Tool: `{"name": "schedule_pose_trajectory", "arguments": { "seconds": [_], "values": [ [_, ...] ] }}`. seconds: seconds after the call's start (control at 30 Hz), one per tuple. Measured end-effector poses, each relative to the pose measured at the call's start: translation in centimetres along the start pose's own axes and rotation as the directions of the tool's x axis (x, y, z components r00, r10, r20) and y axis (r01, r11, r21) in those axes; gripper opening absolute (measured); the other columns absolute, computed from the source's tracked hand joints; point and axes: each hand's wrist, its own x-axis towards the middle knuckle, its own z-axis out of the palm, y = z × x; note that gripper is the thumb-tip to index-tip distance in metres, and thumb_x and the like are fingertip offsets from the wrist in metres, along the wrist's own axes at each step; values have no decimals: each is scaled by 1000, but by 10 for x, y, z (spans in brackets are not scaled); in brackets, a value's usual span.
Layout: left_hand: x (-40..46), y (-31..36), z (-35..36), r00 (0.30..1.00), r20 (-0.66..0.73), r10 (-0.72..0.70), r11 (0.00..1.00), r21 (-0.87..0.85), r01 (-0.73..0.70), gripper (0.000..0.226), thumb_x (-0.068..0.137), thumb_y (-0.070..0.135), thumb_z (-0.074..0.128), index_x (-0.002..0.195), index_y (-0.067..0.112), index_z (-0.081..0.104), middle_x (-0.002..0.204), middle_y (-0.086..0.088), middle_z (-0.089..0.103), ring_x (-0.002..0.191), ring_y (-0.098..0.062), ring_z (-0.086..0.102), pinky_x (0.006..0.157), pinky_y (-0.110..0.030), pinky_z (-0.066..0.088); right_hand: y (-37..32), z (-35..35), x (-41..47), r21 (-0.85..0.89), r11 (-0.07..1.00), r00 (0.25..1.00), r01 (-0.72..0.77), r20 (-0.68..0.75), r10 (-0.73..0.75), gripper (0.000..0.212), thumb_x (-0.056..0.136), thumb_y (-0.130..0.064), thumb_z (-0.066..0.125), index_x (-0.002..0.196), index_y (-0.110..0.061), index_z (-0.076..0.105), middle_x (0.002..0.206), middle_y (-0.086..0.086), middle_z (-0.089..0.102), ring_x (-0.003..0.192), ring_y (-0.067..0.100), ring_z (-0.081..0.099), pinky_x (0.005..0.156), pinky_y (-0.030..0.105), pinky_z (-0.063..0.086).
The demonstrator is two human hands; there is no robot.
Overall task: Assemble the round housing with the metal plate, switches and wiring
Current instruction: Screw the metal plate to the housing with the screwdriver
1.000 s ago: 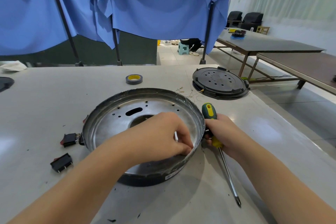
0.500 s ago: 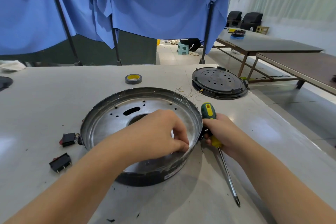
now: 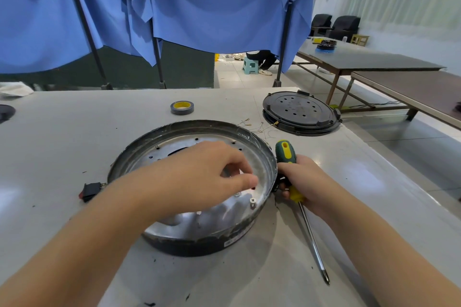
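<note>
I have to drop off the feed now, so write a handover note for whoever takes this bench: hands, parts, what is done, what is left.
Left hand: over the round housing, fingers pinched just above the metal plate; whether they hold a screw cannot be told.
Right hand: shut on the screwdriver, tip resting on the table, beside the housing's right rim.
Done: plate sits inside the housing; one screw stands in it near the right edge, not driven flush.
Left: drive that screw. One switch lies loose at the housing's left; wires lie loose behind it. The black cover and tape roll lie beyond.
</note>
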Motion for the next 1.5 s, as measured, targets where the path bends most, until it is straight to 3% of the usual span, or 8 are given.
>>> {"name": "schedule_pose_trajectory", "arguments": {
  "seconds": [0.1,0.2,0.3,0.47,0.87,1.07,1.23,1.5],
  "values": [
    [-11,6,-4,994,109,1,996,84,-10,72,62,84,52,127,55,41,110,38,46,99,14,46,79,-9,39,0,0,-1,3,1000,1000,5,12,-5,10,87,-2,58,94,-6,51,68,10,46,43,12,39,35,18,34],
    [-15,12,9,981,185,55,963,251,-101,93,66,76,64,142,52,16,131,34,27,113,10,27,87,-14,28,-1,0,-1,-1,1000,1000,3,10,-3,10,87,-2,58,92,-5,50,66,9,46,42,11,40,35,18,34],
    [-16,14,23,986,114,118,907,392,-154,75,80,50,67,142,37,27,135,15,33,124,-8,33,101,-27,36,-1,0,-1,-18,1000,1000,-4,3,4,10,88,-3,58,93,-5,50,69,10,47,43,12,41,36,18,35],
    [-23,14,36,980,26,197,856,484,-184,43,94,36,48,134,31,36,130,8,37,116,-17,39,96,-38,40,1,0,0,-29,999,1000,-15,-5,15,12,89,-5,58,99,-4,51,73,11,49,43,11,43,36,18,36],
    [-35,5,42,966,-48,255,863,463,-205,46,93,29,44,138,25,40,136,12,43,120,-13,44,98,-33,41,2,0,3,-30,1000,1000,5,-5,-5,11,88,-7,60,94,-7,51,74,13,51,44,14,42,36,18,35],
    [-43,-5,48,925,-165,341,850,475,-228,39,73,28,78,108,11,72,100,3,72,87,-20,70,70,-33,58,2,1,4,-37,999,1000,19,-7,-19,10,88,-7,60,93,-8,52,72,13,51,42,13,41,35,18,34],
    [-48,-5,49,918,-187,351,862,447,-239,26,75,29,67,97,16,74,95,7,72,84,-16,70,69,-30,57,2,1,3,-40,999,1000,18,-13,-19,12,87,-6,61,94,-7,51,73,12,50,44,14,41,36,18,35],
    [-50,-8,44,935,-176,307,885,413,-213,31,80,34,63,107,21,73,105,11,71,93,-12,68,73,-35,57,0,1,2,-49,999,1000,15,-16,-16,13,89,-7,61,95,-7,49,74,12,50,42,13,41,35,18,34]
  ]
}}
